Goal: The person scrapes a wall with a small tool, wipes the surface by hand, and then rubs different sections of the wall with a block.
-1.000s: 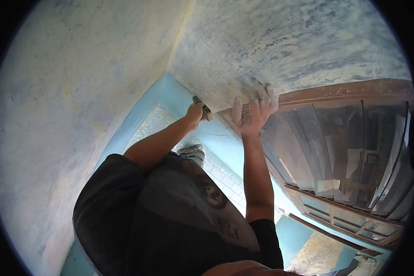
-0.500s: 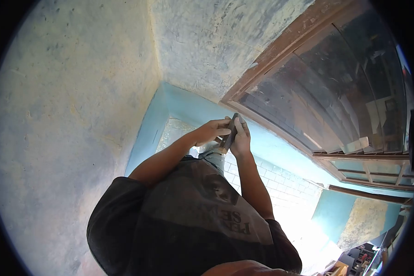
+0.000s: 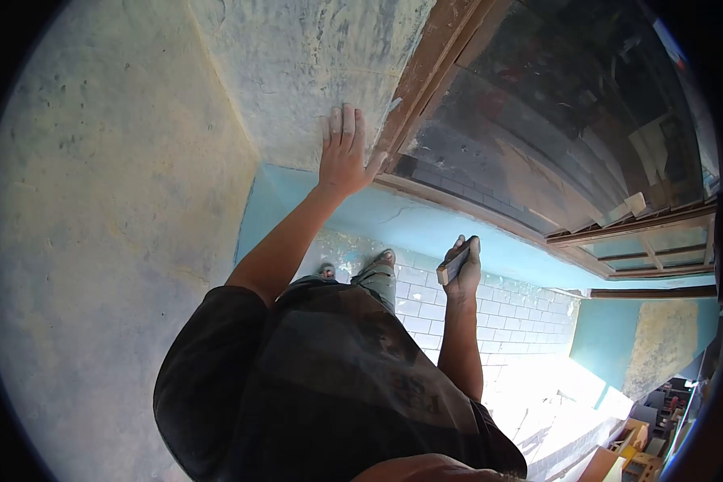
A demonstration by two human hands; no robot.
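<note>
My left hand (image 3: pixel 345 157) lies against the patchy, whitish wall (image 3: pixel 313 64), fingers stretched upward and thumb out beside the brown window frame (image 3: pixel 414 88). Nothing is in it. Lower and to the right, my right hand (image 3: pixel 469 277) is wrapped round a sanding block (image 3: pixel 455 263), dark on its face with a pale, wood-like end. The block is held away from the wall, over the light floor. Pale dust coats the fingers of both hands.
A second plastered wall (image 3: pixel 112 201) meets this one in a corner at left. Glass panes (image 3: pixel 554 120) fill the upper right. Below runs a light-blue wall band (image 3: pixel 426 217). My feet stand on a tiled floor (image 3: pixel 498 321); wooden items (image 3: pixel 639 450) lie at lower right.
My hands were together at the block; now they are apart. The left has moved up onto the wall, and the right has gone lower and rightward with the block.
</note>
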